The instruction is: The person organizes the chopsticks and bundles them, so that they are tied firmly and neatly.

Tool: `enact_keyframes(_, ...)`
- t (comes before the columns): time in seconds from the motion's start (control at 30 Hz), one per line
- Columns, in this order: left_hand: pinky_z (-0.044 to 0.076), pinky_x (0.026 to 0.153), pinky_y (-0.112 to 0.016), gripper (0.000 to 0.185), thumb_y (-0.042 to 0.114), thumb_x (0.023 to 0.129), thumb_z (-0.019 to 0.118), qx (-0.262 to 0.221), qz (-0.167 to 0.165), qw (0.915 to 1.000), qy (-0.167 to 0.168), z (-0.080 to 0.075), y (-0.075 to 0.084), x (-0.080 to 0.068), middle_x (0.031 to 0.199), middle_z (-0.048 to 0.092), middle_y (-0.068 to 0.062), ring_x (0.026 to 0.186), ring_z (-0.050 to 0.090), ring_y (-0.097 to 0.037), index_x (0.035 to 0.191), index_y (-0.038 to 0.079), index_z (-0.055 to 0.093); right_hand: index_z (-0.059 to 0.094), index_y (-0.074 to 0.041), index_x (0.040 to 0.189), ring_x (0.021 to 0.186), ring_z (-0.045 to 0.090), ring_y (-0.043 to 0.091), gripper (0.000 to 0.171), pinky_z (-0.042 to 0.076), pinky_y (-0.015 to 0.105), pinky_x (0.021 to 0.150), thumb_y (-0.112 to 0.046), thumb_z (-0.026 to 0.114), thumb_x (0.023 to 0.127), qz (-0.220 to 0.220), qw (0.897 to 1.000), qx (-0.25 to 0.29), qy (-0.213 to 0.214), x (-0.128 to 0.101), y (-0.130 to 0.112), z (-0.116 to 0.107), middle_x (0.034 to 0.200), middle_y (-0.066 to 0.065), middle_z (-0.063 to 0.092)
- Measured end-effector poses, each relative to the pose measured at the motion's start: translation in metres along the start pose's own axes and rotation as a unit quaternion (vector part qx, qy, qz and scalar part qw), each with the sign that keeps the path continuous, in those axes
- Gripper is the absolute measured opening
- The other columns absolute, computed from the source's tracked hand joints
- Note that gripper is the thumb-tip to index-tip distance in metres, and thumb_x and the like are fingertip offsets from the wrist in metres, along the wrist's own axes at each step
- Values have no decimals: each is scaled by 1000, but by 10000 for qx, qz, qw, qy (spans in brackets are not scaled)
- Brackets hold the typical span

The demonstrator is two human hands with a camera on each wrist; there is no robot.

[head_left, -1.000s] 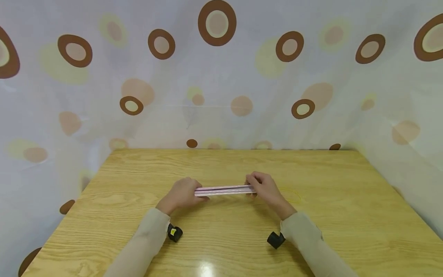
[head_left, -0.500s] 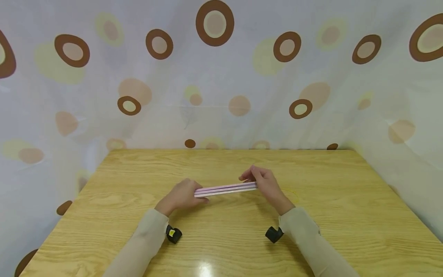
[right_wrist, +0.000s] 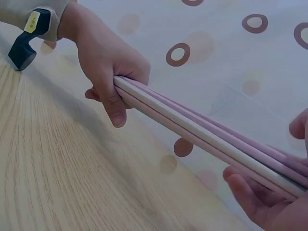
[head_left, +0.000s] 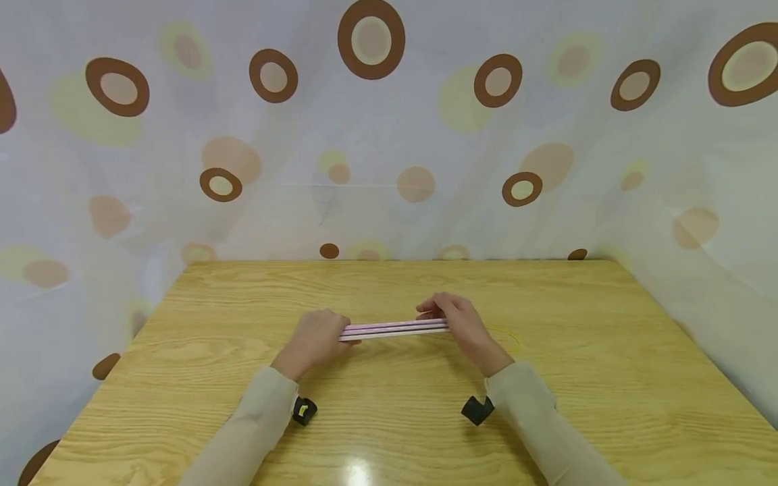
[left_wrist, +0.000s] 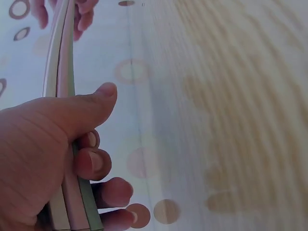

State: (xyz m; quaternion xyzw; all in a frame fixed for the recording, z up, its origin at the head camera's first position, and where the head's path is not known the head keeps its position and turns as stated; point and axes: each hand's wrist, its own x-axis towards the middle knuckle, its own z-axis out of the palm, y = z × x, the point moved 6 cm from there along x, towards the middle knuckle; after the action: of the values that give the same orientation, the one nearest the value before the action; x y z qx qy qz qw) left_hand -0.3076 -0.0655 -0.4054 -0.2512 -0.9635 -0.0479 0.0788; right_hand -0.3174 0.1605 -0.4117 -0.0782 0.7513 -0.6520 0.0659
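Holding unmarked pink sticks point(head_left: 395, 329), both hands.

- The left hand point(head_left: 314, 340) and right hand point(head_left: 463, 327) are bare, with short nails.
- Long beige sleeves point(head_left: 246, 439) cover both forearms down to the wrists.
- A small black camera unit point(head_left: 304, 410) with a yellow sticker sits under the left wrist.
- A matching black unit point(head_left: 477, 410) sits under the right wrist.

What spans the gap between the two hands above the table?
A bundle of pink and white sticks runs from the left hand to the right hand, clearest in the head view.
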Motion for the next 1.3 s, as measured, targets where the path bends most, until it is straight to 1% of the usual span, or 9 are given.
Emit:
enact_keyframes(0.2, 31, 45, -26, 28, 33, 83, 74, 88, -249, 9995, 144, -2, -1, 0, 55, 47, 5, 50, 37, -11, 67, 16, 59, 25, -3, 150, 133, 41, 38, 56, 28, 51, 112, -38, 25, 106, -407, 9928, 1118, -107, 1, -3, 2, 150, 24, 35)
enact_keyframes(0.37, 31, 43, -25, 28, 24, 79, 73, 39, -525, 9983, 259, -4, -5, 0, 53, 44, 5, 49, 35, -10, 61, 17, 53, 8, -9, 155, 141, 28, 36, 56, 22, 51, 114, -36, 15, 106, -379, 9867, 1580, 22, 0, -3, 1, 156, 20, 24)
enact_keyframes(0.5, 35, 46, -26, 25, 24, 76, 76, -335, -554, 9973, 337, -5, -4, 0, 55, 49, 5, 51, 38, -11, 61, 16, 58, 26, -2, 148, 128, 46, 33, 48, 37, 45, 106, -28, 21, 108, -615, 9908, 1016, 647, -1, -5, -2, 148, 22, 39)
enact_keyframes(0.63, 37, 50, -26, 23, 30, 76, 79, -696, -509, 9957, 326, -3, -3, 0, 58, 54, 6, 53, 41, -10, 66, 15, 66, 43, 1, 130, 102, 65, 21, 34, 53, 28, 79, -19, 28, 107, -960, 9846, 276, 1434, -5, -8, -6, 129, 23, 57)
enact_keyframes(0.8, 35, 51, -23, 35, 45, 70, 83, -1378, -233, 9901, 94, 0, -2, 1, 56, 54, 9, 52, 40, -6, 65, 15, 65, 51, -4, 120, 65, 66, 10, 31, 40, 24, 43, -23, 30, 107, -669, 9756, -528, 2025, -9, -7, -13, 108, 18, 69)
enact_keyframes(0.9, 33, 51, -21, 39, 50, 67, 82, -1608, -112, 9869, -14, -1, -3, 1, 56, 51, 10, 52, 39, -5, 65, 16, 64, 56, -2, 112, 51, 57, 10, 35, 43, 27, 44, -25, 30, 106, -31, 9780, -950, 1859, -8, -4, -17, 92, 16, 70)
enact_keyframes(1.03, 30, 50, -21, 42, 54, 66, 81, -1496, -8, 9887, 44, -6, -5, 0, 54, 46, 10, 51, 36, -5, 63, 17, 60, 62, 2, 104, 43, 45, 12, 42, 44, 30, 48, -26, 30, 105, 618, 9782, -1668, 1070, -6, -1, -18, 71, 12, 63)
enact_keyframes(1.13, 28, 49, -20, 43, 55, 67, 80, -1395, 43, 9902, 114, -10, -4, 0, 52, 42, 11, 50, 34, -4, 61, 18, 58, 63, 3, 103, 46, 39, 13, 42, 38, 29, 49, -24, 31, 105, 542, 9741, -2107, 621, -4, -3, -17, 64, 7, 55)
enact_keyframes(1.3, 27, 49, -20, 42, 54, 69, 78, -1477, 25, 9890, 64, -8, -5, 0, 53, 42, 11, 50, 33, -4, 62, 18, 58, 64, 3, 102, 50, 33, 14, 36, 35, 29, 50, -20, 37, 105, 200, 9734, -2169, 713, -2, -7, -17, 61, 2, 45)
